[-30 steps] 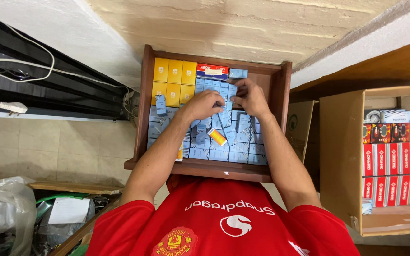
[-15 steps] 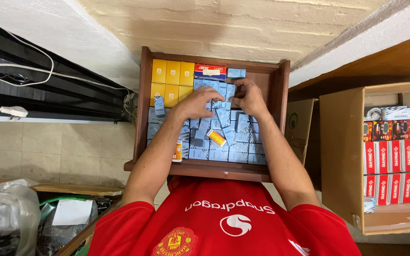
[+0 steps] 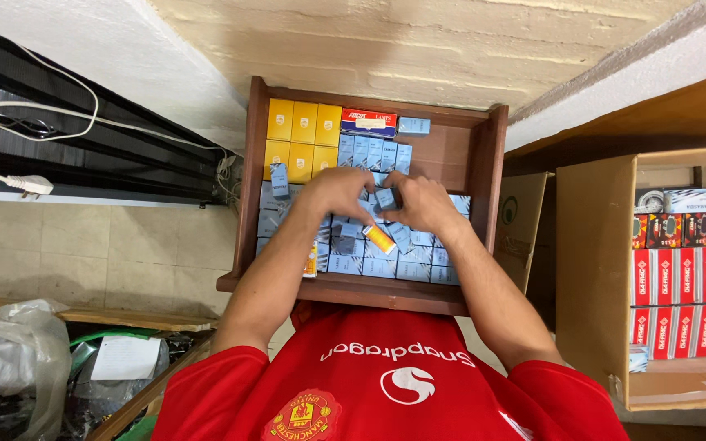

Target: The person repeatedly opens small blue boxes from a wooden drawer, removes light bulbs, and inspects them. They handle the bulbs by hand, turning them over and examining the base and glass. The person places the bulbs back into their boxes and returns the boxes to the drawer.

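A wooden drawer (image 3: 243, 214) is pulled out in front of me, packed with small light-blue boxes (image 3: 373, 265). Yellow boxes (image 3: 304, 135) fill its far left corner, and a red and blue box (image 3: 368, 122) lies beside them. My left hand (image 3: 335, 193) and my right hand (image 3: 425, 206) meet over the middle of the drawer. The fingers of both close around one small blue box (image 3: 385, 198) between them. A small orange and yellow box (image 3: 379, 238) lies tilted on the blue boxes just below my hands.
An open cardboard carton (image 3: 594, 278) at the right holds rows of red boxes (image 3: 668, 278). A black panel (image 3: 108, 155) with a white cable and plug (image 3: 30, 186) stands at the left. Plastic bags (image 3: 6, 359) and a paper slip lie at the lower left.
Both hands have moved from the far right part of the drawer toward its middle, nearer to me, and have come closer together.
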